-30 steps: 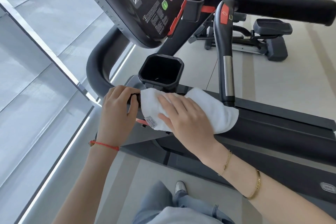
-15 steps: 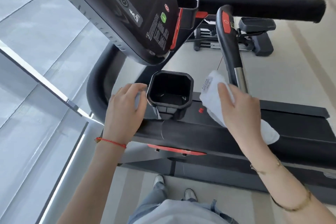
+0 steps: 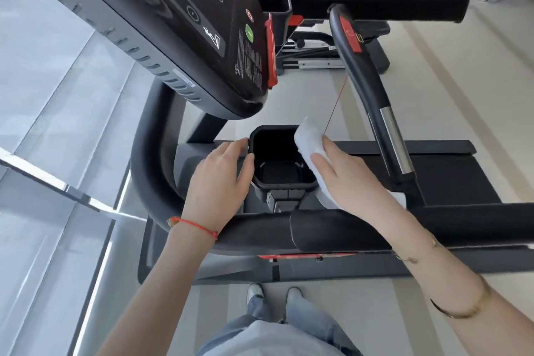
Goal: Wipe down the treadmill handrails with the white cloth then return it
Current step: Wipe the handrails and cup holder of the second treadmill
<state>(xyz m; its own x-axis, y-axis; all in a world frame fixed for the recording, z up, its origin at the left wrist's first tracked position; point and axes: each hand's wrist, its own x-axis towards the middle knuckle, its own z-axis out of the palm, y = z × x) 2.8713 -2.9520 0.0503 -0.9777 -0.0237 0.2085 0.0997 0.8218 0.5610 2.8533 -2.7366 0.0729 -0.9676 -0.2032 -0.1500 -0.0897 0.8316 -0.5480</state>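
Cloth: folded white cloth (image 3: pixel 310 144) at right rim of black square cup holder (image 3: pixel 277 179), beside padded black handrail (image 3: pixel 341 233).
Right hand (image 3: pixel 346 179): flat fingers press cloth, grip not closed.
Left hand (image 3: pixel 219 185): relaxed, touching holder's left rim.
Step advice: likely return; lower cloth in, steady holder.
Hidden: cloth's lower end under hand.

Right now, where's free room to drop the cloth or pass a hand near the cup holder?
Free: inside the cup holder, and the padded front bar between the two wrists. Also the gap between cup holder and upright grip, beyond the right hand. Crowded: both sides of the holder, left hand on one, cloth under the right hand on the other.
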